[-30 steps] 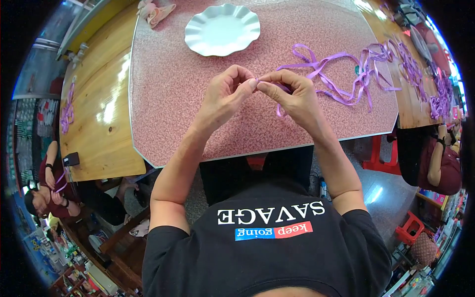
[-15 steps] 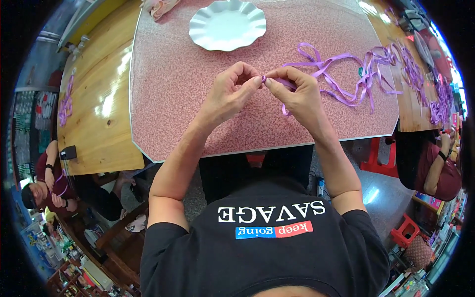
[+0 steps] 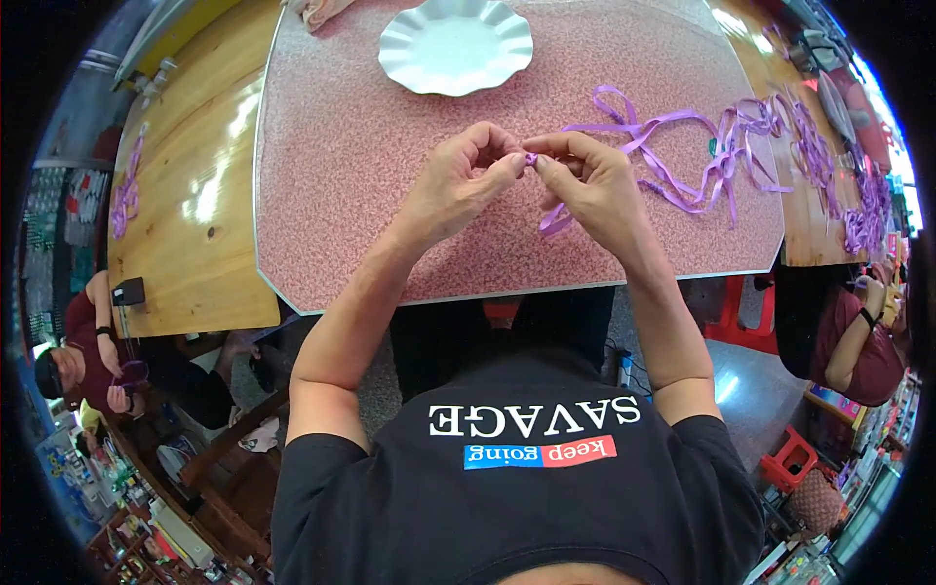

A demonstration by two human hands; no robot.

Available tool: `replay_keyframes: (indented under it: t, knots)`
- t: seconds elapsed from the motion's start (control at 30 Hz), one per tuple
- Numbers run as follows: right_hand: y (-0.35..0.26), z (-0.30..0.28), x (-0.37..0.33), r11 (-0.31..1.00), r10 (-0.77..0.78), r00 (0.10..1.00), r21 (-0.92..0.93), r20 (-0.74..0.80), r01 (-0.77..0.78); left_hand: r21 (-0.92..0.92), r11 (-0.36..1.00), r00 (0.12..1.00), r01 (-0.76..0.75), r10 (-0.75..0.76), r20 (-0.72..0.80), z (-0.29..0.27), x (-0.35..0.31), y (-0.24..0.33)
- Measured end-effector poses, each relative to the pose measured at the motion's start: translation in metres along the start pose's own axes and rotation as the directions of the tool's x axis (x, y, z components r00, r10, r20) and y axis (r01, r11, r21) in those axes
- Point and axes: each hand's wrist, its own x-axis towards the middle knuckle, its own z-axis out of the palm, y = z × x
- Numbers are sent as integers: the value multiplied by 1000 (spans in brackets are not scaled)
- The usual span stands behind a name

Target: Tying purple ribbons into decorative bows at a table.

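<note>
Above the pink speckled table (image 3: 361, 205), my two hands meet around a small folded knot of purple ribbon (image 3: 531, 159). My left hand (image 3: 466, 180) pinches the knot's left side between thumb and forefinger. From the other side, my right hand (image 3: 590, 185) grips it with the thumb and forefinger. A loop of the same ribbon hangs below my right hand. More of the purple ribbon (image 3: 682, 200) trails in loose curves across the table to the right. How the folds cross inside the knot is too small to make out.
A white wavy-rimmed plate (image 3: 455, 49) stands at the far side, with a pale cloth (image 3: 317, 10) to its left. A wooden table (image 3: 185, 234) adjoins on the left. Purple ribbon bundles (image 3: 814, 146) lie at the far right. One person (image 3: 93, 356) sits left, another (image 3: 863, 341) right.
Both hands have shifted slightly to the right with the ribbon knot. The knot shows more between the fingertips, and the ribbon loop under my right hand hangs further out to the left.
</note>
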Motion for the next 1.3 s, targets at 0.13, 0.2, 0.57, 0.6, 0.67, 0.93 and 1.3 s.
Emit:
replay_keyframes:
  t: [0.13, 0.2, 0.57, 0.6, 0.67, 0.93, 1.3]
  knots:
    - [4, -1, 0, 997, -20, 1000, -78, 0, 20, -5, 1000, 1000, 5, -5, 10, 0, 0, 3]
    - [6, -1, 0, 996, -57, 998, -64, -18, 56, -34, 999, 1000, 21, -21, 12, 0, 0, 2]
    - [1, 6, -5, 998, 1, 999, -66, -38, -3, -70, 996, 997, -48, 52, 59, -4, 0, -8]
    - [1, 7, -5, 998, 2, 1000, -70, -31, -4, -74, 996, 997, -49, 53, 52, -5, 0, -9]
    - [2, 7, -6, 998, -1, 999, -58, -54, -2, -87, 994, 996, -69, 73, 43, -5, 0, -10]
    - [5, -1, -2, 977, -138, 989, -157, 41, 143, 0, 998, 998, -64, 64, 10, -5, -4, -1]
    - [5, 0, 1, 995, -64, 997, -72, 52, 68, 47, 997, 997, -66, 67, -29, -1, -7, 5]
